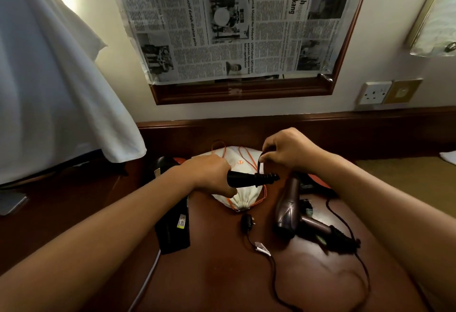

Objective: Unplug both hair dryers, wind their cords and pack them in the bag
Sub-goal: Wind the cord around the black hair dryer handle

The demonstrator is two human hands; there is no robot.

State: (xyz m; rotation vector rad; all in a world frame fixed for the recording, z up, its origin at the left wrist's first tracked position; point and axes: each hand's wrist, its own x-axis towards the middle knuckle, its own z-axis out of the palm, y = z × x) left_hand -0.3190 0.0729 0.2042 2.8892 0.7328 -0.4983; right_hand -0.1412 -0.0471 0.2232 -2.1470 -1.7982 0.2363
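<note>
1. Broadly, a dark wooden desk (222,274) fills the lower view, under a wall mirror covered with newspaper (222,22); a white wall socket (373,92) at the right has nothing plugged into it.
2. Both dryers appear unplugged, so that step looks done; winding is under way and packing is still left.
3. A white drawstring bag (243,161) with orange cords lies at the back centre of the desk, its neck gathered shut. What it holds cannot be seen; neither dryer is in it.
4. A bronze hair dryer (287,209) lies on the desk to the right, its black cord (274,272) trailing loose to a plug (247,222) beside it, unwound.
5. The left hand (212,173) grips the handle of a black hair dryer (243,179) above the bag.
6. The right hand (287,150) pinches a loop of that dryer's cord by the handle end.
</note>
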